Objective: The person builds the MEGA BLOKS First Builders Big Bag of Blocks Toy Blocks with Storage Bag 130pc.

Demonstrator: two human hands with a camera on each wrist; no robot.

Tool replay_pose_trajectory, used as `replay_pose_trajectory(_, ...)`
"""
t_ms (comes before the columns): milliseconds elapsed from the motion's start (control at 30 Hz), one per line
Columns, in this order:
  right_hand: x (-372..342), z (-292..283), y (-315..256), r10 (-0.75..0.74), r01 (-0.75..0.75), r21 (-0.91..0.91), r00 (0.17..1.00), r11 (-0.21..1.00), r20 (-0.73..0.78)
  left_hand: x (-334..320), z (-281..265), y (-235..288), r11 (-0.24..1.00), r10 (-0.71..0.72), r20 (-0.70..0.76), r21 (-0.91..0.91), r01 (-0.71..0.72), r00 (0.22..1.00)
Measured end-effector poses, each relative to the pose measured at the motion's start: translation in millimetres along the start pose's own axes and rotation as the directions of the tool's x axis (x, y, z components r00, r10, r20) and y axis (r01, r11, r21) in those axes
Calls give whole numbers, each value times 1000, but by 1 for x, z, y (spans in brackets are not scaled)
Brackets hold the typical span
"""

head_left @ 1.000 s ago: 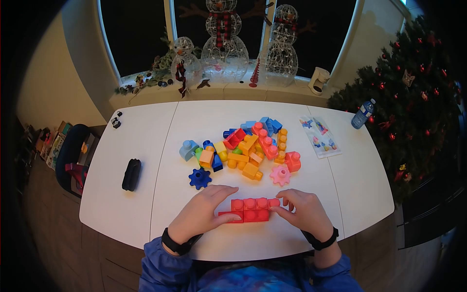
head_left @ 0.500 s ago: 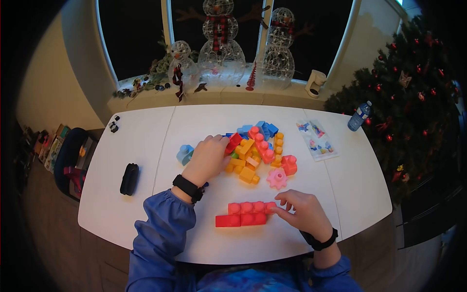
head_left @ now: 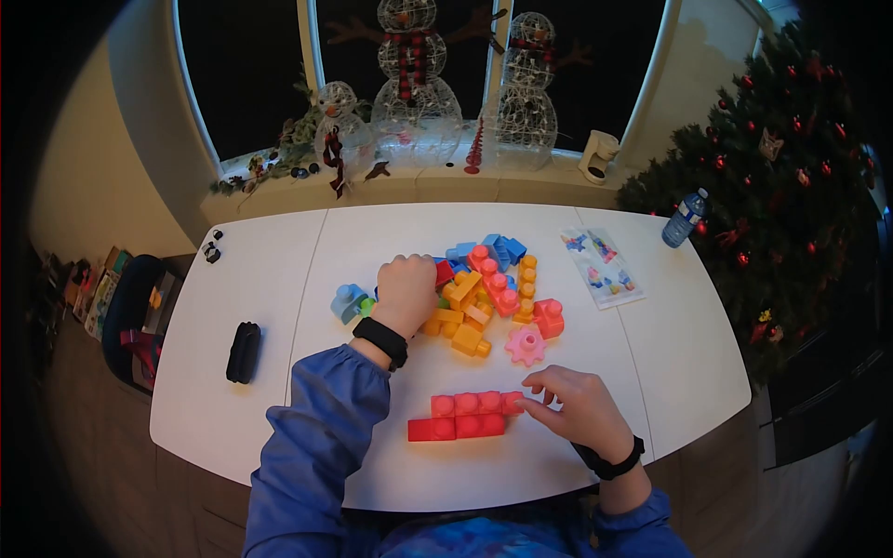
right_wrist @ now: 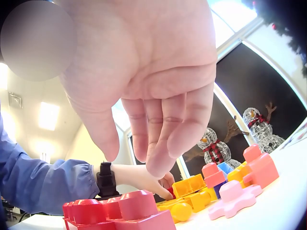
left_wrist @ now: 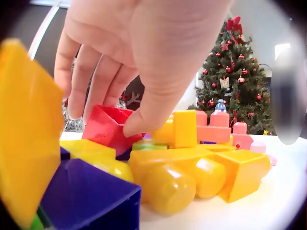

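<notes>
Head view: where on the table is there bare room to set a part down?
Bare: table between black case, light-blue brick and left sleeve; also between picture sheet and right hand. Crowded: brick pile, left hand at it.

Wire snowmen (head_left: 416, 107) stand before dark windows (head_left: 400, 65), a decorated tree (head_left: 777, 177) rightward.

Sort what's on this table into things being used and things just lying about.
In use:
- red block, pinched by the left hand
- red block rows, beside the right hand
- mixed block pile

Apparently just lying about:
- black case
- water bottle
- printed sheet, though possibly a guide
</notes>
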State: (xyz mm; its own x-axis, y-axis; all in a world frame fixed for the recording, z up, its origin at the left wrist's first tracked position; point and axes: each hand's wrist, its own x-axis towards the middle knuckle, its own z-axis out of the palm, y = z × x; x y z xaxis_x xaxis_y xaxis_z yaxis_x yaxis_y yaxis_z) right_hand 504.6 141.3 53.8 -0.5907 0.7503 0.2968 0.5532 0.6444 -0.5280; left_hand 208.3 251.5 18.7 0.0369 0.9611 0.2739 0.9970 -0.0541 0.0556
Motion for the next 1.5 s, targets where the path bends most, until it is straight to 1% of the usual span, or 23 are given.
replay_pose_trajectory(33, 0, -1, 1, 5, -5, 4, 1000, 1000, -13, -2, -6, 2, 1000, -24, -11, -4, 24, 1000)
replay_pose_trajectory(133, -1, -3, 4, 17, -16, 27, 999, 1000, -47, -28, -33, 10, 996, -7, -171, -88, -9, 985)
replay_pose_trajectory(167, 0, -3, 5, 22, -20, 40, 998, 999, -59, -42, -49, 15, 987, 35, -165, -150, -60, 986)
replay_pose_trajectory(267, 3, -5, 2, 74, -67, 125, 996, 990, -58, -81, -66, 28, 923, 195, -341, -252, -289, 920)
replay_pose_trajectory(367, 8, -2, -1, 108, -92, 271, 993, 958, -48, -113, -70, 37, 839, 314, -411, -301, -453, 856)
replay_pose_trajectory(400, 9, 0, 0, 114, -93, 324, 992, 941, -46, -120, -71, 40, 818, 354, -409, -301, -490, 841)
replay_pose_trajectory(467, 11, 5, 2, 142, -145, 451, 989, 881, 41, -131, -74, 43, 771, 430, -406, -299, -562, 807)
replay_pose_trajectory(500, 12, 6, 2, 150, -173, 508, 985, 844, 86, -136, -75, 46, 767, 447, -386, -300, -568, 807)
replay_pose_trajectory(600, 15, 2, -11, 169, -250, 567, 967, 785, 193, -141, -77, 47, 742, 490, -403, -273, -613, 773)
replay_pose_trajectory(700, 12, 10, -8, 174, -291, 775, 957, 560, 233, -145, -74, 47, 722, 523, -425, -240, -649, 739)
replay_pose_trajectory(800, 8, 14, -3, 162, -268, 742, 963, 614, 213, -146, -77, 47, 711, 545, -426, -221, -667, 722)
replay_pose_trajectory(900, 3, 1, -5, 147, -175, 559, 985, 810, 95, -152, -78, 49, 729, 368, -417, -426, -536, 831)
replay_pose_trajectory(1000, -4, -18, 1, 71, -106, 446, 993, 889, 95, -160, -82, 30, 718, 292, -271, -572, -397, 917)
replay_pose_trajectory(1033, -4, -24, -3, 75, -104, 419, 994, 902, 84, -162, -83, 24, 716, 301, -208, -594, -365, 930)
replay_pose_trajectory(1067, -7, -28, -3, 55, -101, 390, 990, 915, 128, -165, -83, 19, 715, 311, -145, -616, -331, 939)
replay_pose_trajectory(1100, -9, -31, -2, 36, -97, 362, 984, 927, 172, -167, -83, 15, 714, 319, -81, -634, -296, 944)
replay_pose_trajectory(1133, -12, -33, -1, 17, -90, 334, 976, 938, 216, -168, -81, 13, 719, 326, -58, -633, -287, 944)
replay_pose_trajectory(1167, -16, -33, 1, 7, -72, 258, 970, 963, 244, -170, -79, 11, 724, 332, -34, -631, -278, 943)
replay_pose_trajectory(1267, -25, -23, 12, -40, 4, 136, 964, 991, 262, -173, -73, 10, 736, 343, 33, -631, -246, 939)
replay_pose_trajectory(1367, -29, -15, 13, 29, -67, 125, 957, 990, 289, -173, -69, 11, 754, 342, 70, -616, -230, 937)
replay_pose_trajectory(1467, -31, -7, 14, 42, -63, 70, 961, 996, 272, -172, -62, 11, 760, 353, 97, -610, -225, 931)
replay_pose_trajectory(1500, -31, -5, 14, 45, -72, 90, 963, 993, 267, -172, -61, 11, 760, 358, 107, -610, -223, 927)
